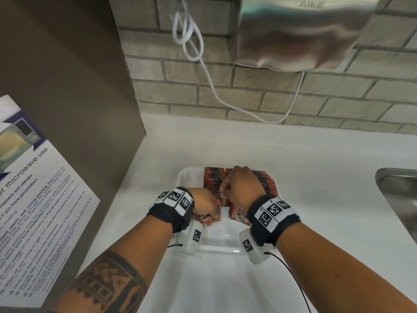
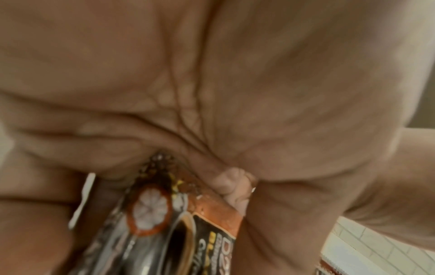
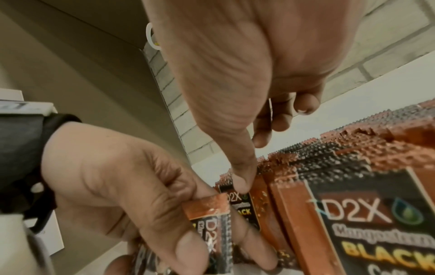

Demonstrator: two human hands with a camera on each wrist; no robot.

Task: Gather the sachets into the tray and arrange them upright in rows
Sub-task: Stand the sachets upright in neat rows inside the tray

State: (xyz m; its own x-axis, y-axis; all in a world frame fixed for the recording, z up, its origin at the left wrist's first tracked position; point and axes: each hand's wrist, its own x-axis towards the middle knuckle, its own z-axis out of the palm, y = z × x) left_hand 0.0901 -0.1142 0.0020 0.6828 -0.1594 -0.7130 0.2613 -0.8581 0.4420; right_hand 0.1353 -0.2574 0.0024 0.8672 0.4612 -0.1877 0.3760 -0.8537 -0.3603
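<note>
- Orange-and-black foil sachets [image 1: 264, 179] stand upright in two rows at the twelve o'clock end of the white plastic tray [image 1: 187, 175], which sits on the white counter [image 1: 316, 154].
- Left hand [image 1: 203, 203] at nine o'clock grasps a small bunch of sachets [image 3: 209, 219], thumb and fingers pinching it.
- Right hand [image 1: 241, 186], fingers curled, has its thumb tip [image 3: 243, 184] on the top of a standing sachet [image 3: 237, 200]; whether it grips it I cannot tell.

Even indoor light; wrist views soft and blurred, head view edge-warped.
</note>
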